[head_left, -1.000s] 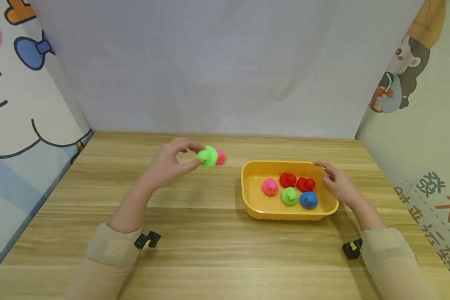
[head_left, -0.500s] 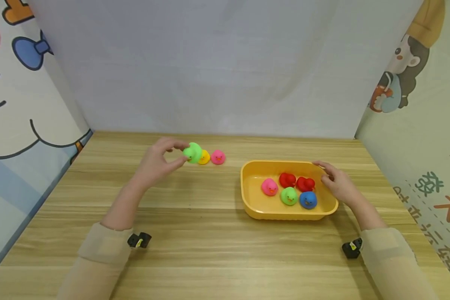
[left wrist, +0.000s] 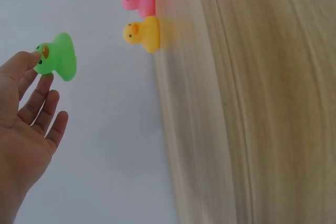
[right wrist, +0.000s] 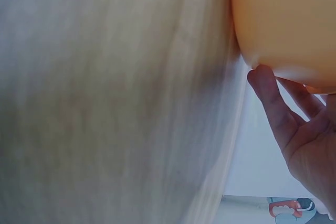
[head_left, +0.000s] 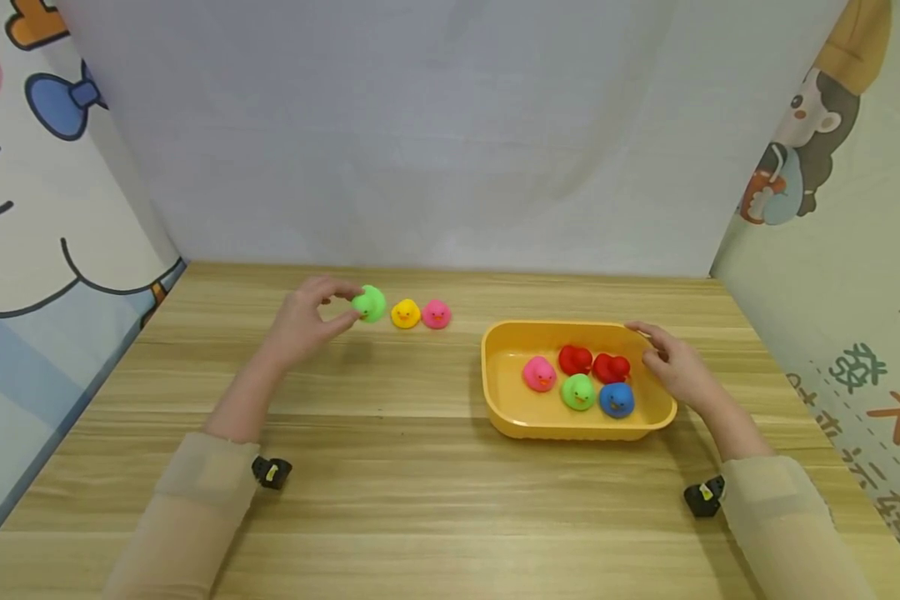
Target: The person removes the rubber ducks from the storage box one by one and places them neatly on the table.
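A green rubber duck is pinched between the thumb and fingertips of my left hand. The left wrist view shows the duck raised off the table, with the other fingers loosely bent below it. Just to its right, a yellow rubber duck and a pink rubber duck sit side by side on the table. My right hand holds the right end of an orange-yellow plastic tub. In the right wrist view, fingertips press against the tub's outer wall.
Inside the tub are two red ducks, a pink duck, a green duck and a blue duck. The wooden table ends at a pale backdrop behind, with printed panels on both sides.
My left hand has moved left with the green duck, past the yellow duck, which was hidden behind it and now shows fully. The right hand and tub have stayed in place.
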`<state>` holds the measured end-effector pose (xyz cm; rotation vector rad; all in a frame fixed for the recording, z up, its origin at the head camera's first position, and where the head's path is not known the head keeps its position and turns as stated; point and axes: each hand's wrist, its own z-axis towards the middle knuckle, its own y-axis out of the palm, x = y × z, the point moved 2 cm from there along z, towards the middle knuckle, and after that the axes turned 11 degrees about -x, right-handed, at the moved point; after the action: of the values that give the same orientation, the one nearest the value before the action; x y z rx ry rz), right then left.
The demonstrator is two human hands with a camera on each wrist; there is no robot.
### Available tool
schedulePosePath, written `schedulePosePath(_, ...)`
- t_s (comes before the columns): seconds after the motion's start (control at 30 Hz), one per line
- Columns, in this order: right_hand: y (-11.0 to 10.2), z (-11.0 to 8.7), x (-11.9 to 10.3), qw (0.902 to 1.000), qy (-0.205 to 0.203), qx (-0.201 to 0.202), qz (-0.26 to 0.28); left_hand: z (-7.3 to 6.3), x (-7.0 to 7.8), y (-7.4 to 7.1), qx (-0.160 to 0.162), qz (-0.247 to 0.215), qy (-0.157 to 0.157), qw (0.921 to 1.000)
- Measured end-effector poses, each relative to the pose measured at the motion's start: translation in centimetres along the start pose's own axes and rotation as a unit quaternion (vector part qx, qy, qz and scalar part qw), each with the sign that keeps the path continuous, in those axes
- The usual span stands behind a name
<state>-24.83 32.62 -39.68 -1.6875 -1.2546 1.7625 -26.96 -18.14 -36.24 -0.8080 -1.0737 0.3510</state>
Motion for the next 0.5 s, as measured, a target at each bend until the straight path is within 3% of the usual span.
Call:
schedulePosePath(0.23,-0.1,0.0,0.1,1.0,-0.002,0.005,-0.007,0.8,-1.8,0.3,-0.027,0.017,-0.015,0.9994)
schedulePosePath(0.5,-0.1,0.0,0.0,1.0,0.0,0.001,-0.003,2.1,-3.7,0.8,-0.08,0.023,-0.036,0.9959)
